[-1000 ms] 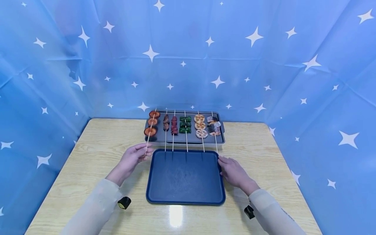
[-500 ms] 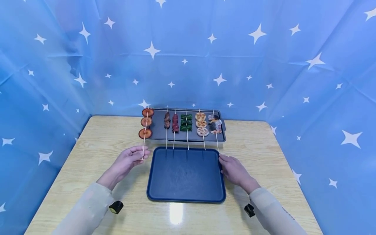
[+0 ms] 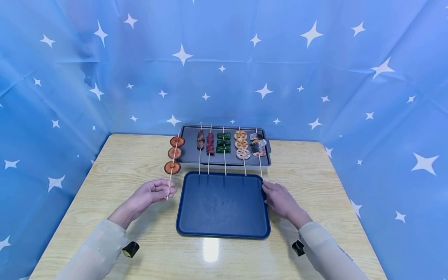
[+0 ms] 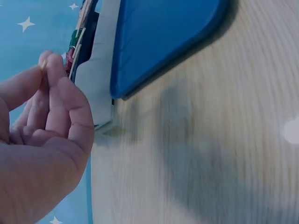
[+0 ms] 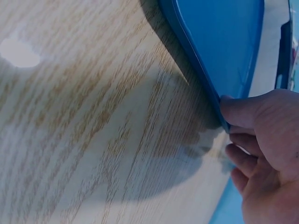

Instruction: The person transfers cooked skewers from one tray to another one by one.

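My left hand [image 3: 148, 196] pinches the lower end of a skewer with round brown mushroom-like caps [image 3: 172, 167]. This skewer is raised at the left end of the grill plate [image 3: 189, 153]. Only the stick's tip shows between thumb and fingertips in the left wrist view. In the head view, my right hand [image 3: 281, 198] is at the upper right corner of the blue tray [image 3: 224, 206]. Its thumb lies over the tray rim [image 5: 205, 86] and the other fingers are below the edge, gripping it. The tray bears nothing and sits just in front of the grill plate.
Skewers of brown meat [image 3: 200, 140], red meat [image 3: 210, 144], green pieces [image 3: 223, 143], lotus root slices [image 3: 241, 144] and fish chunks [image 3: 258, 147] lie across the grill plate, handles toward the tray. A starred blue curtain [image 3: 224, 77] stands behind the wooden table [image 3: 140, 163].
My left hand has drawn the mushroom-like skewer leftward and toward me, off the grill plate's left part. The right hand has stayed on the tray's corner.
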`<state>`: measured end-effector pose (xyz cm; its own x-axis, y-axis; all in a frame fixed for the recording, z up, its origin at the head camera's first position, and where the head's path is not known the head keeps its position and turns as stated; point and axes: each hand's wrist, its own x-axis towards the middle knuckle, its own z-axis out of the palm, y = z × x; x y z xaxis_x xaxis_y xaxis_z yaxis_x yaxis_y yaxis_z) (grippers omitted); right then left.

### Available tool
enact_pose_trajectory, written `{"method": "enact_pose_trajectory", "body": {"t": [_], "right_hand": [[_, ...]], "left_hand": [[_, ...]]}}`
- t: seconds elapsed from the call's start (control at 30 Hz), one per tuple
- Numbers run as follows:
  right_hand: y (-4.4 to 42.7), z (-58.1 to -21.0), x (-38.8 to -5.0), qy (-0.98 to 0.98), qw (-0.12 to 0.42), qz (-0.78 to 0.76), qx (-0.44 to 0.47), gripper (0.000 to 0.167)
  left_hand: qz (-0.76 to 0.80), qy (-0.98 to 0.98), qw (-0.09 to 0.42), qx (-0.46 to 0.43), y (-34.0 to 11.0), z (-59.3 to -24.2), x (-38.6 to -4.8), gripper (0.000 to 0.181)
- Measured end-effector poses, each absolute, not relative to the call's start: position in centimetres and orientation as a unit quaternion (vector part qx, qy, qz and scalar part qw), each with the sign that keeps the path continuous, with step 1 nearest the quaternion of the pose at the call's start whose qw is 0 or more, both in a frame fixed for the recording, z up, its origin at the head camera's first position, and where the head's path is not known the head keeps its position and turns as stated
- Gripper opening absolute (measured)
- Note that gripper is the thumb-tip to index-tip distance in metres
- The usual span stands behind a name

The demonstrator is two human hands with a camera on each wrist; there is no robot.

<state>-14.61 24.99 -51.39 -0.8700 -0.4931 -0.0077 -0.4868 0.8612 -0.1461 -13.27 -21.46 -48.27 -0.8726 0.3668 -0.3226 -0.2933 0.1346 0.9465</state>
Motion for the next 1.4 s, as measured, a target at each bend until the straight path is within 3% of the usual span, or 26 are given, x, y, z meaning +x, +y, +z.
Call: {"method": "enact_pose_trajectory", "body": {"t": [0.37,0.8,1.4], "right_hand": [[25.3,-51.6,-14.8,0.964,0.010,-0.070,-0.257,0.053],[25.3,-51.6,-14.8,0.964,0.013,-0.073,-0.255,0.052],[25.3,-51.8,-14.7,0.964,0.014,-0.076,-0.254,0.054]], "left_hand": [[0.618,0.722,0.306,0.055,-23.8,-48.8,-12.0,0.036],[0.592,0.706,0.382,0.074,-24.4,-49.9,-10.3,0.036],[0.599,0.663,0.442,0.080,-21.8,-51.5,-8.8,0.027]]}}
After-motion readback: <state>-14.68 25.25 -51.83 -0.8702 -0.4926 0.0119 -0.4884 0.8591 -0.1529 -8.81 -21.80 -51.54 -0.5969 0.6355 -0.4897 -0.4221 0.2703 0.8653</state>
